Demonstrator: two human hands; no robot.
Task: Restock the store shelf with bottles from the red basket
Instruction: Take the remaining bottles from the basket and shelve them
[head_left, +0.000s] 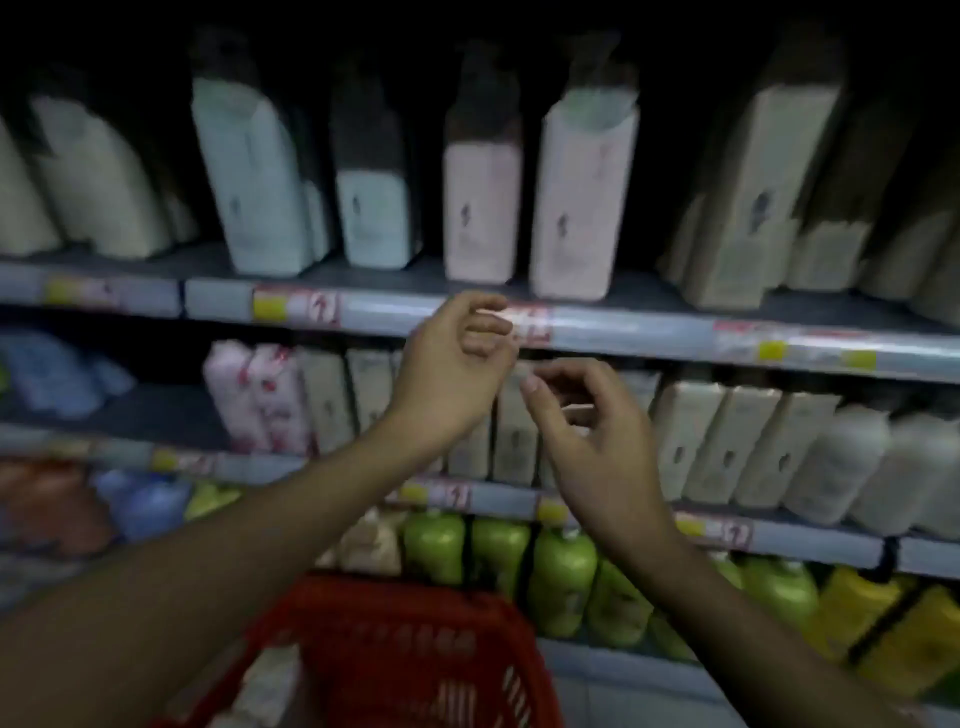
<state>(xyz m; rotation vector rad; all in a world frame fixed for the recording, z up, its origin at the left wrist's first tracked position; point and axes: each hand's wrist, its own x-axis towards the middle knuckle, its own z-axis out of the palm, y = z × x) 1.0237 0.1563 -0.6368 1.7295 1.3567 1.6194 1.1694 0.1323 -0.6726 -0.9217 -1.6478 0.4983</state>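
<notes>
Head view: both hands' fingers (485, 325) loosely curled, empty, above red basket (415, 649).

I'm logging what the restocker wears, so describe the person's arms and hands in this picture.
Both forearms are bare as far as the frame shows: no sleeves or cuffs in view. The left hand and the right hand wear no gloves, and no watch, bracelet or ring is visible, though the picture is dim and blurred, so small items could be missed.

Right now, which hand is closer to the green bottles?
Right. The right hand hangs just above the green bottles; the left hand is higher, up by the shelf edge with the price tags.
</notes>
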